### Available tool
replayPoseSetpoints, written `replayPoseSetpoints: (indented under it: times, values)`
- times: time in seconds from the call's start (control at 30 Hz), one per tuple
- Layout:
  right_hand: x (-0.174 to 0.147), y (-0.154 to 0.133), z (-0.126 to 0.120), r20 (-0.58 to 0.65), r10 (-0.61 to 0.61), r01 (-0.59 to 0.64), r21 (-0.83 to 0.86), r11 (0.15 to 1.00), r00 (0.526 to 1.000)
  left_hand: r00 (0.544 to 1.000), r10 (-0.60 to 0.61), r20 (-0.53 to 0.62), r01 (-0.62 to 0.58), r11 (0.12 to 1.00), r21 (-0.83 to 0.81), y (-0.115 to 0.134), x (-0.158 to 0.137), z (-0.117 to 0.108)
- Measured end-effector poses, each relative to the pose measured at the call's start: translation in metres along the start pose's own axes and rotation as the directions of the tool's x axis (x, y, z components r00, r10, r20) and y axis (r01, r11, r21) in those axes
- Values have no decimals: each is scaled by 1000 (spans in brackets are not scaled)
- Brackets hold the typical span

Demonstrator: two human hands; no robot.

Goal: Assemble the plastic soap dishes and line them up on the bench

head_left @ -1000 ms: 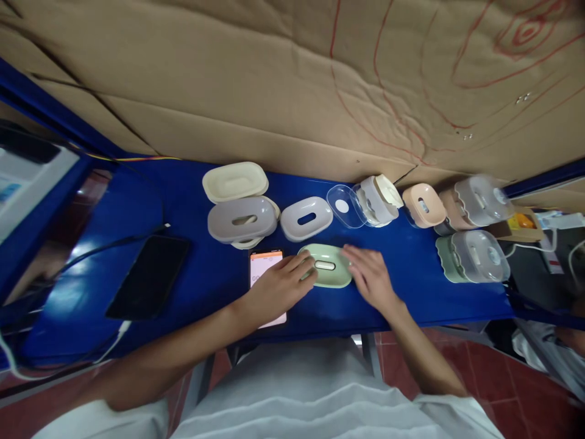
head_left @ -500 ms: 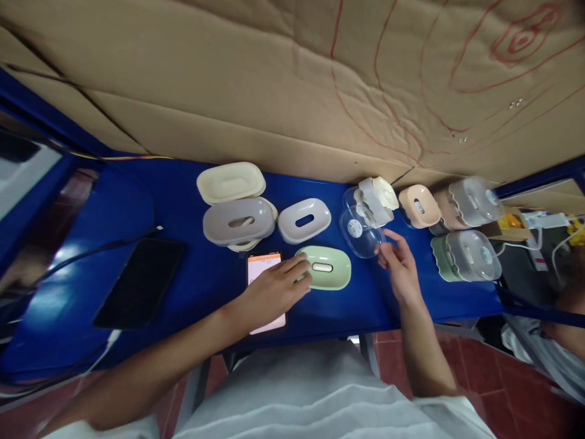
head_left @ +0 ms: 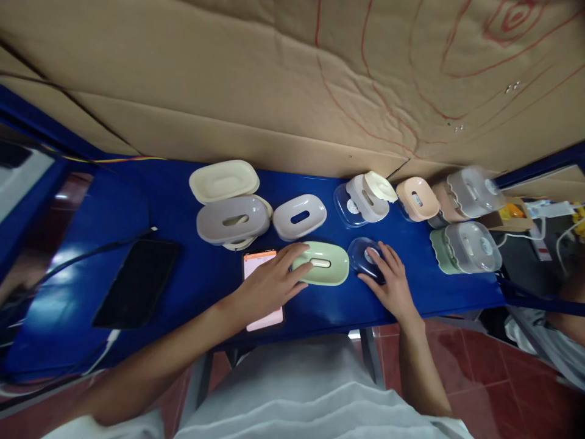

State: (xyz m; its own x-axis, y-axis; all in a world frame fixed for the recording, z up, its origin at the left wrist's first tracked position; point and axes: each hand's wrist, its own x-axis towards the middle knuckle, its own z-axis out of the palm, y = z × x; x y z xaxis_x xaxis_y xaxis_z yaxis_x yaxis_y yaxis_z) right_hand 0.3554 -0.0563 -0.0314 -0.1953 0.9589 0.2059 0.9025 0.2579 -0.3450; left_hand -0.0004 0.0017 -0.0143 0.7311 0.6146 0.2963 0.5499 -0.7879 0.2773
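Observation:
My left hand (head_left: 278, 277) is at the left end of a pale green oval soap dish (head_left: 336, 268), its fingers spread over the near end and rim. A small cream oval piece shows in the dish's slot. My right hand (head_left: 393, 280) spans a clear plastic lid (head_left: 361, 253) with a round white label, thumb at the near edge and fingers over the top. The lid lies flat on the table, just right of the green dish. Beneath my left hand and wrist is a phone (head_left: 265, 317) with a lit screen.
Behind are a white slotted dish (head_left: 286, 228), a grey dish (head_left: 210, 222) and a cream tray (head_left: 205, 180). To the right stand a peach container (head_left: 418, 198) and stacked clear-lidded boxes (head_left: 479, 247). A dark tablet (head_left: 137, 283) and cables lie left. Cardboard (head_left: 228, 91) walls the back.
My right hand has brought the clear lid from a tilted position down flat beside the green dish, and its grip has widened. My left hand's fingers have spread over the dish's end.

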Motion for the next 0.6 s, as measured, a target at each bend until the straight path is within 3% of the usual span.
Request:
replayPoseSetpoints:
  times: [0.07, 0.17, 0.33, 0.47, 0.6]
  values:
    - [6, -6, -1, -53, -29, 33, 72, 997, 998, 999, -25, -24, 24, 999, -30, -1, 0, 2]
    - [19, -25, -1, 8, -170, 167, 149, 975, 985, 998, -64, -16, 62, 993, -103, -4, -2, 6]
    - [44, -64, 13, 132, -390, 388, 40, 921, 911, 992, -125, -4, 122, 975, -187, -5, -4, 11]
    - [51, -75, 29, 154, -458, 470, -56, 881, 876, 995, -97, 8, 97, 981, -171, -6, -3, 12]
    - [48, -76, 33, 158, -454, 470, -81, 879, 877, 997, -79, 10, 79, 987, -140, -7, -4, 15]
